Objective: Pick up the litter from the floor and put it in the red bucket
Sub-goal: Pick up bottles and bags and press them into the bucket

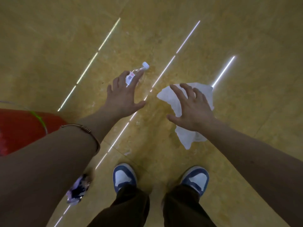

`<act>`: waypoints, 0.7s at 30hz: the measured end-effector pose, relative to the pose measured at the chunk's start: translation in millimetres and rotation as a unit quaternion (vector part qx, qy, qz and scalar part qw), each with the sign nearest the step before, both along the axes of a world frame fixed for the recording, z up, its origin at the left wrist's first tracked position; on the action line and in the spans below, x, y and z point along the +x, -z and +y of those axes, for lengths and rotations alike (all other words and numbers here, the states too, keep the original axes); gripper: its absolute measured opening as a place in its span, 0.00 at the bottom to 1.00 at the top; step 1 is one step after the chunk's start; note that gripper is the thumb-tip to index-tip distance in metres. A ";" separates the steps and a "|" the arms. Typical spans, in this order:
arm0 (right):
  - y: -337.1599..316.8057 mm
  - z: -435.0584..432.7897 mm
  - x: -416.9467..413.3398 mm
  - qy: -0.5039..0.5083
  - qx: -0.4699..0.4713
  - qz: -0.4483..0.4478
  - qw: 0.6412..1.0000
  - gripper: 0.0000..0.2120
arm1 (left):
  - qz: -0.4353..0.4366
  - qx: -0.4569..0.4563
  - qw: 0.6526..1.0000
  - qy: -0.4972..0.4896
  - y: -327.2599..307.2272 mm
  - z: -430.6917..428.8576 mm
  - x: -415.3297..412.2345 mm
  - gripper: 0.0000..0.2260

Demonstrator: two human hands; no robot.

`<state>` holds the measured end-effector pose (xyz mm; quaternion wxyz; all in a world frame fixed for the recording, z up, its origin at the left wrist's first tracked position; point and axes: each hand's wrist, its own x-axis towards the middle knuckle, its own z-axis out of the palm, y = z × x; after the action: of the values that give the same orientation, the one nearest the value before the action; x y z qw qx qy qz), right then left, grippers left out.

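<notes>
On the floor (246, 38) at twelve o'clock from the shoes (124, 177) lay a plastic bottle (139, 70), with the left hand (121, 95) spread open over its label. At one o'clock the right hand (194, 108) hovered, fingers apart, above a white tissue (186, 136). The red bucket (23, 126) stood at nine o'clock, and a crumpled wrapper (77, 190) lay at eight.

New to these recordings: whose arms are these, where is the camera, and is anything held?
No machine here: a person wears one camera on the head, looking down past their arms and blue-and-white shoes at the yellow floor. The left hand, fingers straight, reaches over a clear plastic bottle with a white cap; the right hand spreads above a crumpled white paper sheet. Neither grips anything yet. A red bucket shows at the left edge; a crumpled purple wrapper lies near the left shoe.
</notes>
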<state>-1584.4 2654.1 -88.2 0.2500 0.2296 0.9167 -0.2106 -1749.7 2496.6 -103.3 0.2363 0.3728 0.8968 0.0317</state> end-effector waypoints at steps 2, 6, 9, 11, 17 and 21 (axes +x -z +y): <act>29.9 1.5 3.3 0.000 0.011 -0.013 1.000 0.45 | 0.015 -0.030 0.999 0.005 30.4 -1.9 -5.2 0.45; 80.6 1.8 13.6 0.049 0.004 -0.059 0.997 0.51 | 0.016 -0.080 0.996 -0.028 74.2 3.1 -8.7 0.49; 111.1 1.0 24.4 0.124 -0.013 -0.111 0.986 0.55 | -0.003 -0.107 0.992 -0.067 101.9 6.4 -11.4 0.51; 125.6 0.4 31.7 0.159 -0.034 -0.145 0.976 0.55 | -0.005 -0.125 0.989 -0.083 118.1 6.6 -12.4 0.51; 155.2 -34.0 69.9 0.157 -0.051 -0.166 0.972 0.43 | 0.043 -0.129 0.984 -0.117 130.0 8.6 -27.5 0.50; 148.5 -50.7 80.3 0.092 -0.050 -0.116 0.988 0.25 | -0.087 -0.154 0.971 -0.161 119.0 -7.3 -16.3 0.56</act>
<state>-1504.1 2603.3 -236.7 0.3450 0.3229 0.8451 -0.2501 -1766.0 2489.3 -222.3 0.3600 0.1787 0.9149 -0.0374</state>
